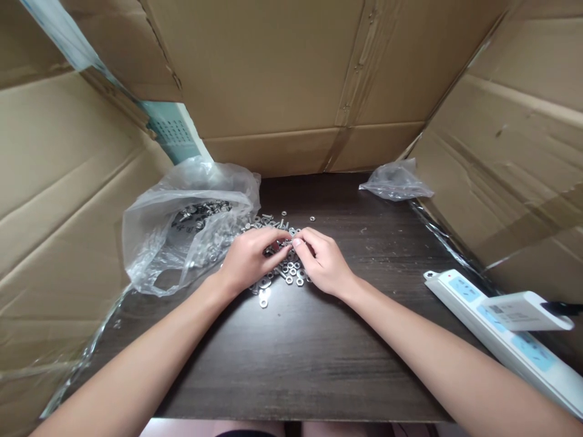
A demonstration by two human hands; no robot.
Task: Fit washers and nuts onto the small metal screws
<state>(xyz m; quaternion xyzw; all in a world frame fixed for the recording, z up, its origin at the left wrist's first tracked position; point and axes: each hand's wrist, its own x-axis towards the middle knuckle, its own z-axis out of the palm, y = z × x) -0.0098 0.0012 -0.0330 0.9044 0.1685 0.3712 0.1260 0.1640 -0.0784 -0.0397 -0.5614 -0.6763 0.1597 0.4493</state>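
Observation:
My left hand [255, 254] and my right hand [324, 258] meet fingertip to fingertip over a pile of loose metal hardware. Both are closed in a pinch on a small silvery metal fastener [289, 243], mostly covered by the fingers, so its exact kind cannot be made out. Under and around the hands lie several nuts [289, 280], washers [265, 283] and bolts [281, 274]. Left of the pile, a clear plastic bag [150, 227] lies on its side with more bolts [204, 209] inside it.
The dark wooden table [291, 364] is walled by cardboard [282, 67] at the back and both sides. A crumpled clear bag [395, 181] lies at the back right. Along the right edge runs a white power strip [489, 328] with a white plug-in adapter [523, 311].

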